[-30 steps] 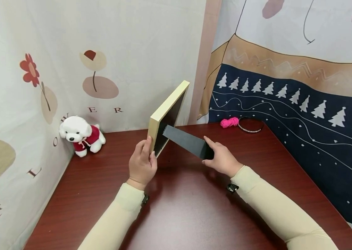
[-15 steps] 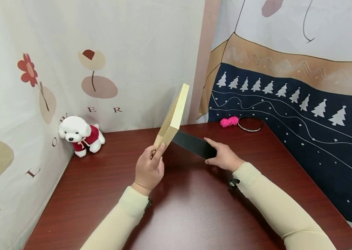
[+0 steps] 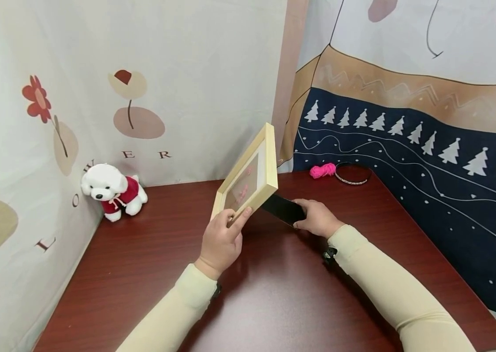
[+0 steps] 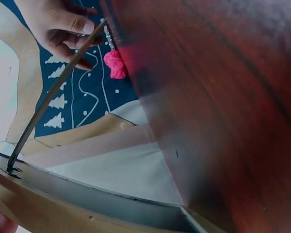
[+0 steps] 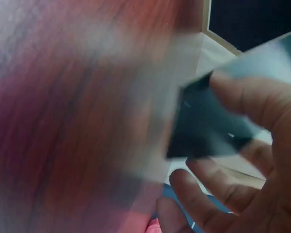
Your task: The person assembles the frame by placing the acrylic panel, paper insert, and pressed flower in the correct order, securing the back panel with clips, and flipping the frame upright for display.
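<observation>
A photo frame with a pale wooden border is held tilted above the table; its front, with a pinkish print under the glazing, partly faces the head camera. My left hand grips its lower near edge. From the frame's back a black easel leg sticks out to the right. My right hand pinches the free end of that leg, thumb on one side and fingers on the other. In the left wrist view the leg appears edge-on, joined to the frame's back. The frame's front hides that joint in the head view.
Dark red-brown table under both hands. A white plush dog in a red top sits at the back left. Pink yarn and a dark hair band lie at the back right. Printed cloths hang behind.
My left hand has turned the frame from showing its back to showing its front, shifting slightly right. My right hand keeps hold of the leg, almost in place.
</observation>
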The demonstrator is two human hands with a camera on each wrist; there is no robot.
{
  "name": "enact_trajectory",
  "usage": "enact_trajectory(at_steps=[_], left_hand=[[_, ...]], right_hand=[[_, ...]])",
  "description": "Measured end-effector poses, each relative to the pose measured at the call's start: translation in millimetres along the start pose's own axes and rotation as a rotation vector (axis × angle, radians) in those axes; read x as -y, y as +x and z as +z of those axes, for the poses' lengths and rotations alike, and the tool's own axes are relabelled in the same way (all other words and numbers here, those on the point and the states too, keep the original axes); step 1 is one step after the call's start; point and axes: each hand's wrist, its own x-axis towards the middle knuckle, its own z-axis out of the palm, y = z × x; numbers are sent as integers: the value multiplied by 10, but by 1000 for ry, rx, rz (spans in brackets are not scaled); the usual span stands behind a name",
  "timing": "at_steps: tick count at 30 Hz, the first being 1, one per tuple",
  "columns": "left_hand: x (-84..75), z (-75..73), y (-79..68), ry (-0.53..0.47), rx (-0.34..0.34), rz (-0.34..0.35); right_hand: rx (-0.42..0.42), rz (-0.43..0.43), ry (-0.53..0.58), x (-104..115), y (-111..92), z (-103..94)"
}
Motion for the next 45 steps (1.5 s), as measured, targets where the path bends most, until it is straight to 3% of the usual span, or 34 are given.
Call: enact_trajectory(at_steps=[9,11,13,15,19,23,26,30,34,39,45], left_hand=[[-31,38,-3,40,46,4],[-59,44,6,51,59,2],[-93,51,11,60,71,-5],[-124,63,13,72,84,-8],[-170,76,3,62,97,-31],[-199,62,-17,-17,73,-94],[-223,37,-17,-76,53,-126],[-274,8,9,-144,49,-141],[-332,-5,8,-224,53,-181],[-431,-15,5,-322,92,-209],[-544,-39,17,-484,235,-235]], right_hand=[[11,34,14,3,-33,-72],[-50,25,50,27,-66,-71],[-163,-6,137,112,-125,-56],[-320,-88,270,243,-213,-11],[-595,-378,472,585,-436,111],[-675,-615,467,868,-602,198],[-668,-669,398,1007,-650,218],[-663,-661,313,1078,-656,231],[-652,-620,315,1082,-638,237],[-626,-523,414,1064,-567,228],[-652,-341,568,1051,-458,217]])
